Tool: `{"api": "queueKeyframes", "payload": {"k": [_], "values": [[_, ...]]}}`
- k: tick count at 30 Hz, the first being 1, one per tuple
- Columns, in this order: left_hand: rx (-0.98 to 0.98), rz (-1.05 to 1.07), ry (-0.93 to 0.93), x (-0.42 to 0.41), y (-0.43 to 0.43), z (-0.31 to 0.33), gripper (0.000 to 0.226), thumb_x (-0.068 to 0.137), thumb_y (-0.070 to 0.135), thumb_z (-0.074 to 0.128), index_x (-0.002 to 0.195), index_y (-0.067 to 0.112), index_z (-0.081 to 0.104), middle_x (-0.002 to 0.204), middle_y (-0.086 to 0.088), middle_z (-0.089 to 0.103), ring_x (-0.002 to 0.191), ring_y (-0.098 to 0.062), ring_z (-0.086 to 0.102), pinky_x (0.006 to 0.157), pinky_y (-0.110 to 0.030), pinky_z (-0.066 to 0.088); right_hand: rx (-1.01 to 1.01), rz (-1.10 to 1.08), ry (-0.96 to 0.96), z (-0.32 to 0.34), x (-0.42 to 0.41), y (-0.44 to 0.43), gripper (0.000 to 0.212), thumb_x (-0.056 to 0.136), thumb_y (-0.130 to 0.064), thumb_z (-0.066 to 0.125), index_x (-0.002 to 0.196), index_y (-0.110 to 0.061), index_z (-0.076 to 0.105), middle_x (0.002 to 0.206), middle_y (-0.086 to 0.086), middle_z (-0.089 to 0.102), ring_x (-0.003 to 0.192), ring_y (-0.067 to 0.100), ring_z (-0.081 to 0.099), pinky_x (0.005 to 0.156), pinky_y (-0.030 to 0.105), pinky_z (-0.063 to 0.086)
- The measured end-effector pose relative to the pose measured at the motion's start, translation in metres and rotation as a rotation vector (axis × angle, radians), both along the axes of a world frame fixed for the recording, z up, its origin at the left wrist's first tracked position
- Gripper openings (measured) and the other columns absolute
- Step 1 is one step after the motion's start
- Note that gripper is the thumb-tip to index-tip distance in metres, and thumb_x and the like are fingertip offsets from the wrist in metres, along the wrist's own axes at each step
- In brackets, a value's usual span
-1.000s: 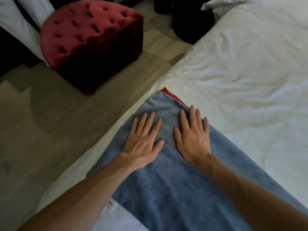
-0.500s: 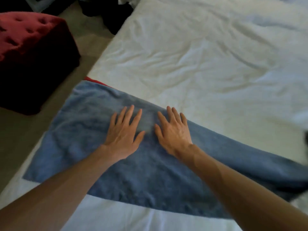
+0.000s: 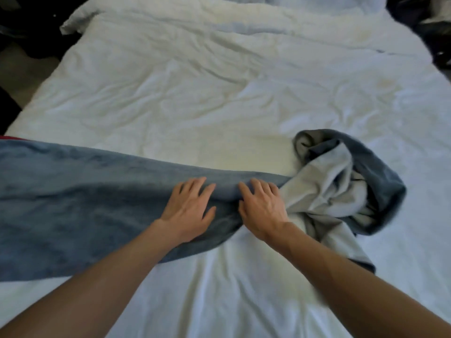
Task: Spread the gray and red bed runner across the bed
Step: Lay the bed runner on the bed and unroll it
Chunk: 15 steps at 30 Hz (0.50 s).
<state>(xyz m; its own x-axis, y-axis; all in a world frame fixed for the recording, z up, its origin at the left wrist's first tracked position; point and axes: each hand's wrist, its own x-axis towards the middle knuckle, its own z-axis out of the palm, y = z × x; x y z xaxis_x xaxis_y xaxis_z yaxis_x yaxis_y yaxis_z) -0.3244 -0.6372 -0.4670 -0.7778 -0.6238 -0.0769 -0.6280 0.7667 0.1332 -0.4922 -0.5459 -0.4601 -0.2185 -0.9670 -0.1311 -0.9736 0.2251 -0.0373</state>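
- Presently, runner (image 3: pixel 73 203) lies flat toward the bed's (image 3: pixel 219 93) left edge, bunched toward the right.
- Both released, palms pressing runner: left hand (image 3: pixel 189 208), right hand (image 3: pixel 262 211).

I count two hands in view: one left hand (image 3: pixel 188 208) and one right hand (image 3: pixel 262 209). There is one bed runner (image 3: pixel 73 203), gray with a thin strip of red at its far left end. There is one bed (image 3: pixel 219 93), covered in rumpled white bedding.

Dark, blurred clutter (image 3: pixel 423 19) fills the upper right corner, and brownish floor (image 3: pixel 23 70) shows at upper left.
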Motion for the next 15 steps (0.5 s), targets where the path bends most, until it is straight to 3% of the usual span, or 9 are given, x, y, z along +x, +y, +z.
{"api": "queueKeyframes", "payload": {"k": [6, 15], "values": [[0.020, -0.058, 0.025, -0.092, 0.058, 0.002, 0.058, 0.090, 0.047, 0.043, 0.138, 0.015, 0.039, 0.143, -0.012, 0.037, 0.129, -0.028, 0.035, 0.106, -0.041, 0.024, -0.005, -0.063, 0.048, 0.016, -0.082, 0.075, 0.045, 0.087, -0.029, 0.044, 0.130, -0.015, 0.043, 0.124, 0.012, 0.048, 0.120, 0.032, 0.040, 0.105, 0.046, 0.026], [0.094, -0.096, 0.133, -0.186, 0.096, 0.002, 0.053, 0.089, 0.047, 0.043, 0.131, 0.015, 0.038, 0.132, -0.005, 0.046, 0.118, -0.025, 0.044, 0.099, -0.039, 0.035, -0.046, -0.238, 0.033, 0.012, -0.155, 0.122, 0.042, 0.086, -0.028, 0.043, 0.127, -0.018, 0.046, 0.132, 0.011, 0.044, 0.123, 0.030, 0.040, 0.105, 0.041, 0.028]]}}
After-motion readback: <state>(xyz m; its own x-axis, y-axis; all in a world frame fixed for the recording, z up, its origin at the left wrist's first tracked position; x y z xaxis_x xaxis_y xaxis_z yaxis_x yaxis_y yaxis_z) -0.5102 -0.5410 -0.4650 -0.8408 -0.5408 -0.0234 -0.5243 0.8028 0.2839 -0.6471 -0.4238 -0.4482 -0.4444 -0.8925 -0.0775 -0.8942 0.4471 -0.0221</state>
